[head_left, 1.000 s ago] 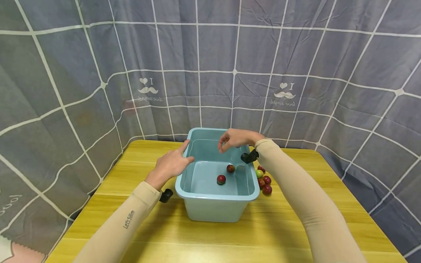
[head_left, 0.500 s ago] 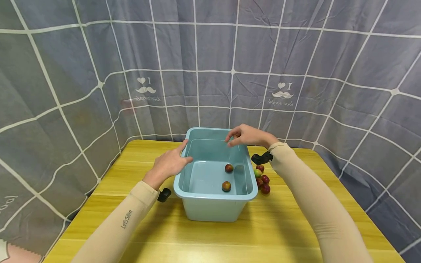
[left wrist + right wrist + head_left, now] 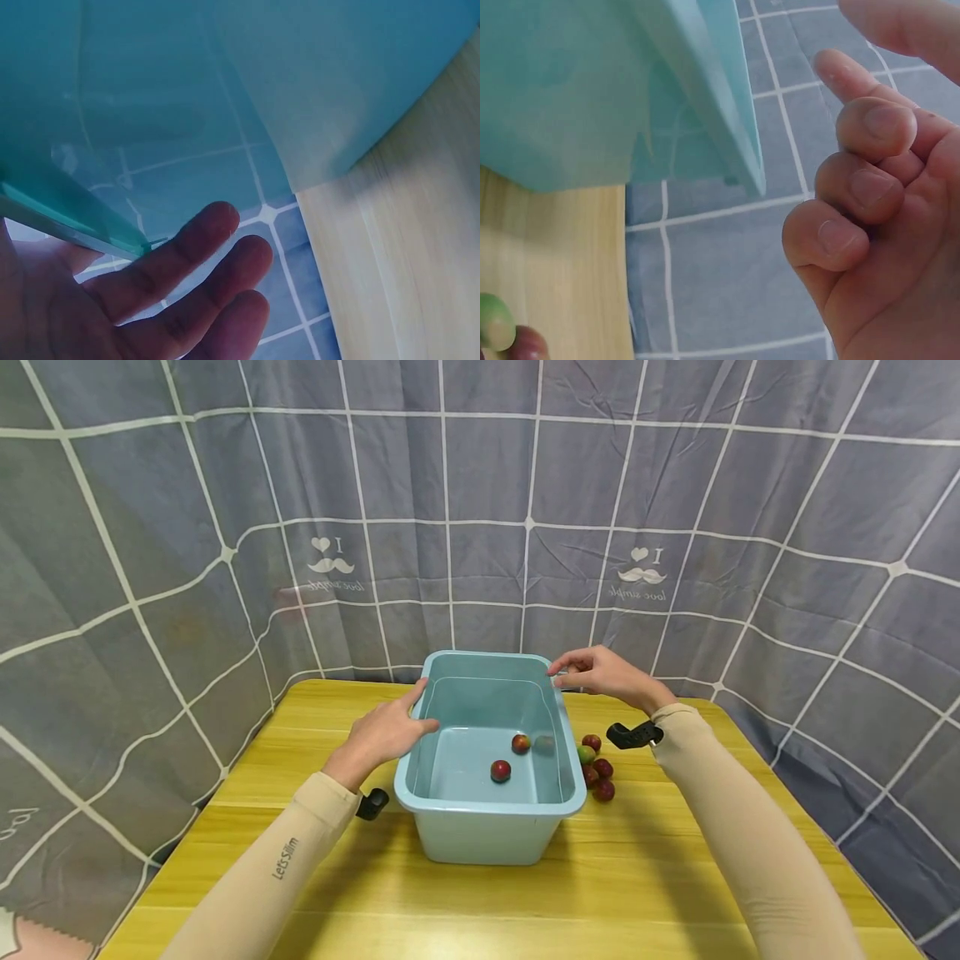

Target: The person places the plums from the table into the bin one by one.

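Note:
A light blue plastic basin point(image 3: 483, 837) stands on the table. On its floor are two plums, a red one point(image 3: 500, 771) towards the near end and a red-orange one point(image 3: 521, 743) behind it. My left hand point(image 3: 384, 732) rests at the left rim, its thumb reaching over the edge; in the left wrist view, its other fingers point(image 3: 214, 289) extend loosely outside the wall. At the far right rim hovers my right hand point(image 3: 603, 675), its fingers loosely bent with nothing between them, as the right wrist view also shows.
Several plums, mostly dark red point(image 3: 603, 790) with one green point(image 3: 586, 755), lie clustered against the basin's right side on the yellow wooden table point(image 3: 480, 914). A grey curtain with white grid lines point(image 3: 487, 560) hangs behind the table and along its sides.
My right hand has moved right, from over the basin to its right rim. The nearer plum has rolled towards me and back. My left hand stays at the left rim.

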Available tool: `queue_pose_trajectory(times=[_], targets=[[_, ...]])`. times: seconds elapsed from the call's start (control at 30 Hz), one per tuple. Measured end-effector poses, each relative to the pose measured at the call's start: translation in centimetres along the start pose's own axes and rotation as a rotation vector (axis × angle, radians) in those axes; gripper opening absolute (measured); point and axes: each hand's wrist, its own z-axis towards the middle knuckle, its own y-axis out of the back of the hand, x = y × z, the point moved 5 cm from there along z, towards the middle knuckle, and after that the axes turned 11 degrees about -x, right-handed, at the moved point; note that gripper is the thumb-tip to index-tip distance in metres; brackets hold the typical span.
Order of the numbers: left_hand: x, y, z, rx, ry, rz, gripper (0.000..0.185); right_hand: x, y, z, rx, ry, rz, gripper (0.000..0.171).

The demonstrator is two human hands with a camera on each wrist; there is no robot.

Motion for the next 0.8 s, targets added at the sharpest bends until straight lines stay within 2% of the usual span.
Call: queue_pose_trajectory(times=[0.27,0.8], targets=[[0.0,-0.1,0.0,0.007,-0.009,-0.023,0.086,-2.6,1.6,-1.8,-0.076,-0.029,0.072,0.034],[0.0,0.1,0.2,0.009,-0.011,-0.066,0.086,-9.8,2.4,-5.6,-0.121,-0.137,0.222,0.038]])
